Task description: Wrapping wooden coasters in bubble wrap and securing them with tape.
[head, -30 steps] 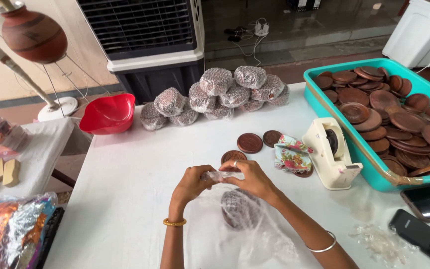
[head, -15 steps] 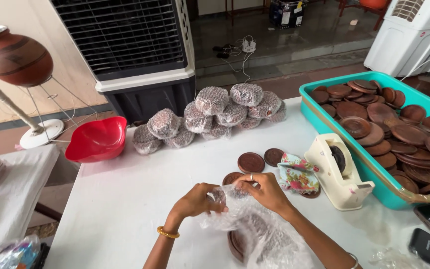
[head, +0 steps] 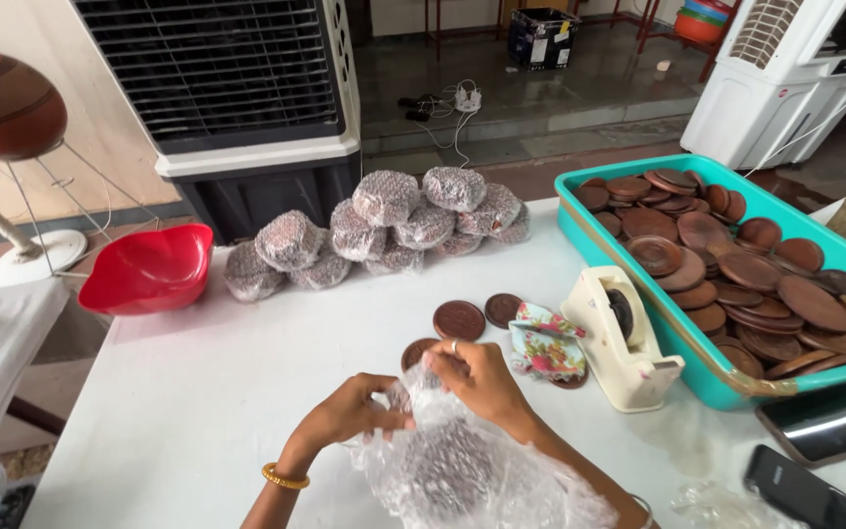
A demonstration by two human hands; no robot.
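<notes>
I see a white tabletop (head: 198, 392) before a dark tiled floor (head: 560, 98). My left hand (head: 350, 416) and right hand (head: 477, 377) pinch clear bubble wrap (head: 472, 470) around a brown round disc (head: 443, 460), left of the teal plastic tray (head: 629, 269) heaped with brown clay plates (head: 736, 269).

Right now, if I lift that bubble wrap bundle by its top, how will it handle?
The bubble wrap looks floppy and crinkled, so it would likely sag. Both hands pinch only its top; the dark round piece inside probably hangs low and may slip out.
</notes>
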